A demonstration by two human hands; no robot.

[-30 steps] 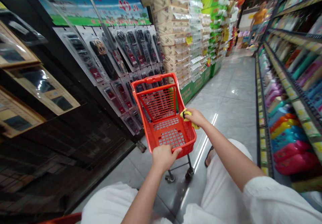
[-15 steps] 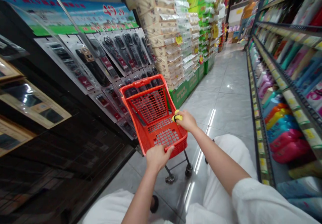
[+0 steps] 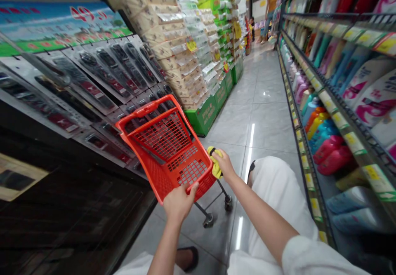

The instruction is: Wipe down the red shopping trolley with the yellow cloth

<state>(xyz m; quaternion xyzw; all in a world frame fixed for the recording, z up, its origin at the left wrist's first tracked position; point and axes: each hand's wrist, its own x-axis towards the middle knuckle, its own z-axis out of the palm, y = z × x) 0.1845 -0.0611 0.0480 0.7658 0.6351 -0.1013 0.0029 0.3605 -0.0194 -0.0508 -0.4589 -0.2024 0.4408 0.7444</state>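
Note:
A red plastic shopping cart with a lattice basket stands in front of me on dark legs with small casters. Its basket holds nothing that I can see. My left hand is closed over the near rim of the basket, thumb on top. At the basket's right side, my right hand grips a bunched yellow cloth with a dark edge. The cloth lies against the outside of the red wall near the right corner.
To the left, packaged belts hang on a display. Stacked tissue packs stand on green boxes behind the cart. Shelves of bottles line the right side of the tiled aisle. A person stands far down it.
The view has shifted, so the cart and displays appear further left. My right hand has gone from the basket's right rim down to its outer side with the cloth. My left hand stays on the rim.

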